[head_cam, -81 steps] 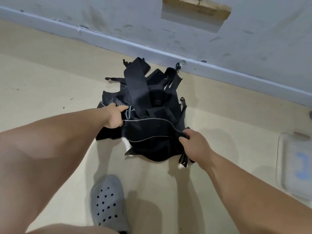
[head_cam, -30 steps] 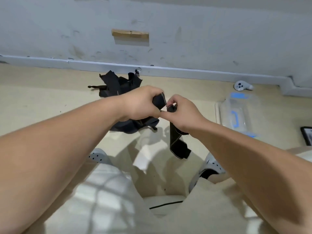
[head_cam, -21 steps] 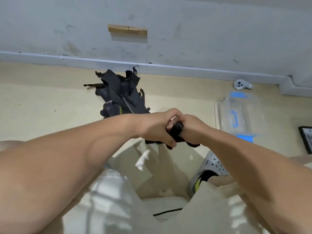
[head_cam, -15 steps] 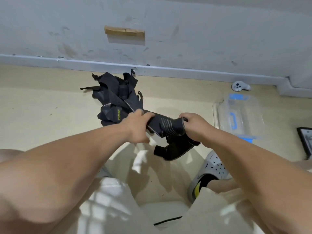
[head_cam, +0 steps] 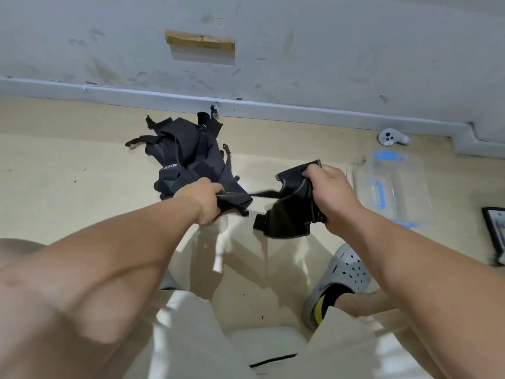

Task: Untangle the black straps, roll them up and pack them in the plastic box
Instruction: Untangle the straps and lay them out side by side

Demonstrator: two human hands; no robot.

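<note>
Step in hand: untangling. Left hand [head_cam: 203, 202] is fisted round a bunch of webbing at the near edge of the pile of black straps [head_cam: 188, 160]. Right hand [head_cam: 328, 195] has its fingers curled tight round a wide padded strap [head_cam: 287, 214], whose loose end hangs below the grip. A thin band [head_cam: 262, 193] runs taut between the two grips, so the wide strap looks not yet free of the pile. No rolling started and nothing seen packed, so my read is early in the task.

Next move likely calls for slack, not a yank: find where the thin band snags by the left-hand grip, work it loose, then roll the wide strap from one end. Pulling harder could drag the whole pile or tighten the tangle.

The clear plastic box [head_cam: 410, 187] with blue handle sits on the floor just right of the right-hand grip. Can't tell if the lid is on. The rest of the pile lies beyond the left-hand grip.

Surface is a smooth beige floor [head_cam: 68, 187] with a few dark specks. A scuffed grey wall [head_cam: 328, 50] stands beyond both grips, with skirting [head_cam: 300, 109] at its foot and a wooden patch [head_cam: 200, 41] higher up. A white handheld controller [head_cam: 392, 137] lies by the skirting, beyond the right-hand grip. A grey clog [head_cam: 341, 272] is below that grip. A dark flat item [head_cam: 496, 231] at the far right is cut off, can't tell what.
</note>
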